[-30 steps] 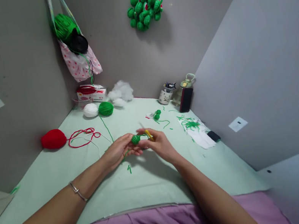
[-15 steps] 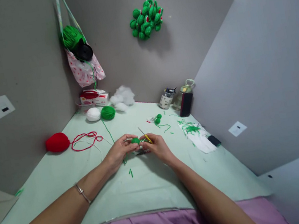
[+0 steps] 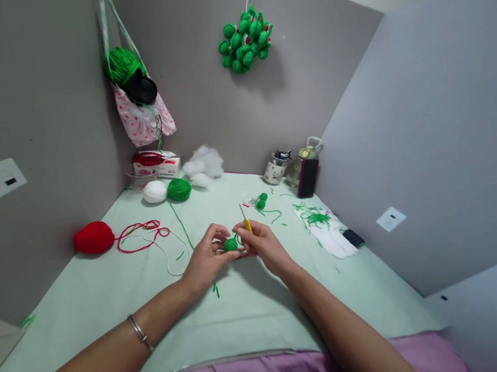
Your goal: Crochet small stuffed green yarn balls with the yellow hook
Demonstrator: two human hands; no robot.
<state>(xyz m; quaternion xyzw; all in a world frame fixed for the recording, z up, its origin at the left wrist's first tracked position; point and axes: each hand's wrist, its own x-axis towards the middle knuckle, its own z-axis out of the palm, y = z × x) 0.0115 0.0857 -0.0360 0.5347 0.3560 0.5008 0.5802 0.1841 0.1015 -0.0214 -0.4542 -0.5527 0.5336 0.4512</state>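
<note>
My left hand (image 3: 207, 259) pinches a small green crocheted ball (image 3: 230, 244) just above the pale green table (image 3: 232, 311). My right hand (image 3: 263, 246) is closed on a yellow-handled crochet hook (image 3: 246, 222) that points up and away, its fingers touching the ball's right side. A green yarn strand (image 3: 179, 220) runs from the ball area back to a green yarn ball (image 3: 179, 189). A silver bracelet (image 3: 140, 333) sits on my left wrist.
A red yarn ball (image 3: 93, 238) with loose red strand lies at left. A white yarn ball (image 3: 154, 191), stuffing (image 3: 206, 161) and a box stand at the back. Jars (image 3: 277, 168), a dark phone (image 3: 308, 176), green yarn scraps (image 3: 316, 217) at right. Green crocheted pieces (image 3: 245, 36) hang on the wall.
Both hands drew slightly nearer and lower on the table with the green ball. The hook tilted from leaning left to nearly upright. The view shifted a little.
</note>
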